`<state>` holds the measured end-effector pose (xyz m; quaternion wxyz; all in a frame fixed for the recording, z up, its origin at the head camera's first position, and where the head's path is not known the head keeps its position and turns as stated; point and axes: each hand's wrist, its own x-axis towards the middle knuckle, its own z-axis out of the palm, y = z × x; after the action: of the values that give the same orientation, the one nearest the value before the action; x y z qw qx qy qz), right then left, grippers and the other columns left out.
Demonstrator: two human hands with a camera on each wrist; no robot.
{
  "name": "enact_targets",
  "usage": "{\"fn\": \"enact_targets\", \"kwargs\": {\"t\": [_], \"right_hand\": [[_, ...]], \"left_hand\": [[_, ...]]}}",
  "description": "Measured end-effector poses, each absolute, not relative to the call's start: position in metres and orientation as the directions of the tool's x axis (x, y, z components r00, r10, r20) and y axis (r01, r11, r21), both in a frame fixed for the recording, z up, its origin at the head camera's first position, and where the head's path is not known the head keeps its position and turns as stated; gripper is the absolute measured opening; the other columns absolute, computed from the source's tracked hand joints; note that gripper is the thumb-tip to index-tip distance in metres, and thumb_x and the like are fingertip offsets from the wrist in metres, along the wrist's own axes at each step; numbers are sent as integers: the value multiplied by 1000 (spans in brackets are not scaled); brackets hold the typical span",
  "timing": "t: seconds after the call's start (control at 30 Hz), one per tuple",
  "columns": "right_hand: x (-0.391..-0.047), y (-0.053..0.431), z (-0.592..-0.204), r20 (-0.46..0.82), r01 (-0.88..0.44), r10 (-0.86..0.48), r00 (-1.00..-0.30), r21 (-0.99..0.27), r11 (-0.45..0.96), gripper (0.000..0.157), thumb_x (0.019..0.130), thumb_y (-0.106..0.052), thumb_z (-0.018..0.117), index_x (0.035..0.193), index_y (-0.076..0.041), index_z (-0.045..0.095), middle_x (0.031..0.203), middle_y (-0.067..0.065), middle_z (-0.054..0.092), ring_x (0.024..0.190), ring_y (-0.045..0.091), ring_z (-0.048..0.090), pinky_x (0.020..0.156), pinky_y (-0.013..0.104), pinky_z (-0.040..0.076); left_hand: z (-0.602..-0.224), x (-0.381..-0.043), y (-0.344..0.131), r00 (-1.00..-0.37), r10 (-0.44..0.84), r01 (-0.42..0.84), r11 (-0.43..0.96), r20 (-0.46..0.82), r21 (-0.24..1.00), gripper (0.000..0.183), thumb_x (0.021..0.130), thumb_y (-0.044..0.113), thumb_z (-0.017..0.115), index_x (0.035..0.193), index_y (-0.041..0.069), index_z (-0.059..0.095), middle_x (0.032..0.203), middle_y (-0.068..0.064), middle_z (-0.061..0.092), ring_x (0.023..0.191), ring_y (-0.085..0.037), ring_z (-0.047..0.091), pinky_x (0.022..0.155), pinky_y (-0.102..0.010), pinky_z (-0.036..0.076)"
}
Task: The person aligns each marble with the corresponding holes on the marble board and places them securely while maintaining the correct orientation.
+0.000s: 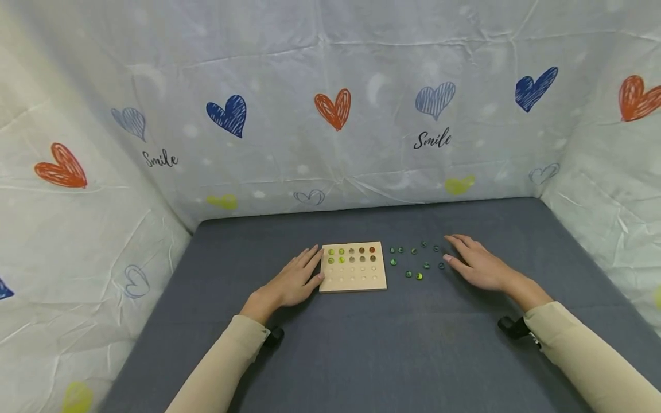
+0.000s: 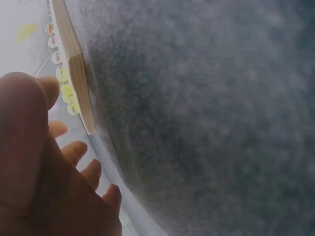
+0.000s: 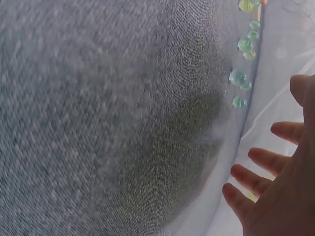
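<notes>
A pale wooden board (image 1: 354, 279) with rows of round hollows lies flat on the table. Marbles in yellow-green, brown and red tones (image 1: 352, 256) sit in its two back rows; the two front rows show bare hollows. My left hand (image 1: 294, 281) rests at the board's left edge, fingers extended, thumb by the near left side. Right of the board, several loose green marbles (image 1: 413, 251) are scattered. Beyond them my right hand (image 1: 479, 267) is held with fingers loosely spread, holding nothing. The right wrist view shows those fingers (image 3: 266, 161) apart from the green marbles (image 3: 238, 76).
A dark grey cloth (image 1: 372, 350) covers the table. Its back edge meets a white curtain (image 1: 279, 160) printed with hearts and the word Smile, which also hangs at both sides. Each wrist wears a black strap device (image 1: 513, 327).
</notes>
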<state>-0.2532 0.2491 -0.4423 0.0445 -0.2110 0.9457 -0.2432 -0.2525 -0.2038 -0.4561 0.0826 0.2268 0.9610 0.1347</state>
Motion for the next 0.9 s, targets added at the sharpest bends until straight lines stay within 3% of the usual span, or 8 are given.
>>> {"fn": "enact_targets", "kwargs": {"t": [0.27,0.53,0.9], "right_hand": [[-254,247,-444,44,-384,-432,-901,-545,746,60,112,-36,43,156,5,35,154,31,37,141,51,36,109,69,33],[-258,244,-445,67,-385,-432,-899,-590,710,47,106,-18,59,142,11,50,132,28,59,113,40,62,90,56,52],[-264,240,-444,21,-331,-412,-911,-632,701,38,97,-12,71,126,10,64,107,16,69,92,25,65,75,40,54]], "left_hand": [[-451,-254,-199,-872,463,403,864,-163,301,64,113,36,36,165,7,12,171,-16,9,157,-36,9,125,-58,15],[-451,-253,-198,-866,463,395,865,-190,309,62,114,35,33,165,7,12,171,-16,11,157,-36,10,124,-61,11],[-453,-253,-196,-859,465,404,873,-214,275,60,114,33,31,165,7,14,171,-15,12,157,-36,10,124,-60,11]]}}
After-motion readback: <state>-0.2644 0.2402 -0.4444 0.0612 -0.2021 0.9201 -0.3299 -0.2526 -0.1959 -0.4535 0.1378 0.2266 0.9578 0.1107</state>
